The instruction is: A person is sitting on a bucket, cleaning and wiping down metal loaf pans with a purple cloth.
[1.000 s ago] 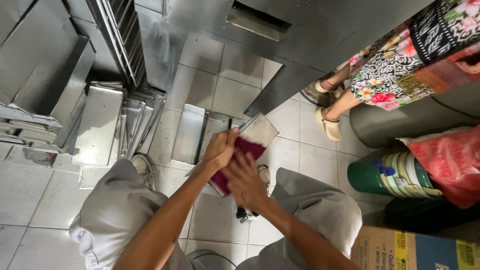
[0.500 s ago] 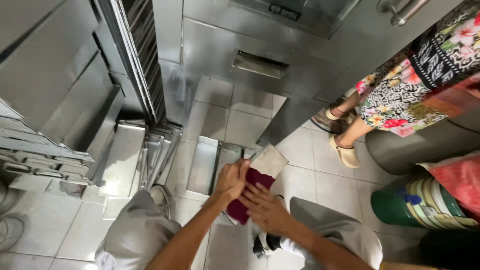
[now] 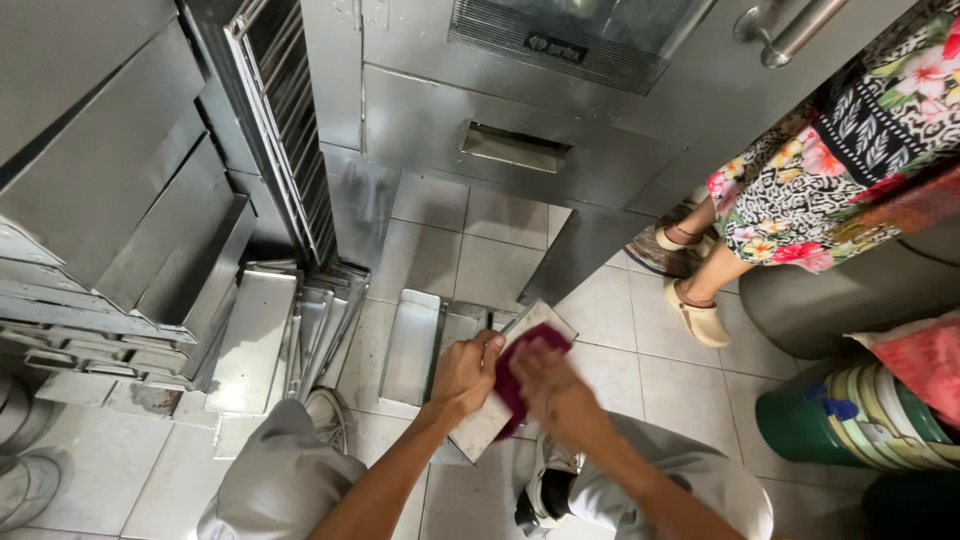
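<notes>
1. Hands: the left hand point(image 3: 462, 375) was closed on the left edge of a flat rectangular metal tray point(image 3: 505, 385), fingers curled over its rim and holding it tilted above the floor.
2. The right hand point(image 3: 555, 392) lay palm-down on the tray's upper face, fingers flattened onto a dark red cloth point(image 3: 528, 365); it pressed the cloth rather than gripping the tray. Motion blur softened the fingers.
3. Position of the tray: it was held in front of the person's knees, between the two grey trouser legs point(image 3: 285, 480), with its far corner pointing toward the steel cabinet point(image 3: 560, 150).
4. Floor items: a second, shallow metal tray point(image 3: 410, 345) lay flat on the pale floor tiles point(image 3: 480, 250), just left of the held tray. Further left, several more trays point(image 3: 320, 330) leaned on edge against one another beside a slatted rack point(image 3: 285, 130).
5. Footwear: a pale shoe point(image 3: 325, 415) showed beside the left knee, and a dark shoe point(image 3: 545, 485) below the right wrist.
6. Bystander: another person in a floral dress point(image 3: 830, 170) stood at upper right, wearing cream clogs point(image 3: 700, 320).
7. Right margin: a green bucket point(image 3: 800, 430) stood near a red plastic bag point(image 3: 925, 365).
</notes>
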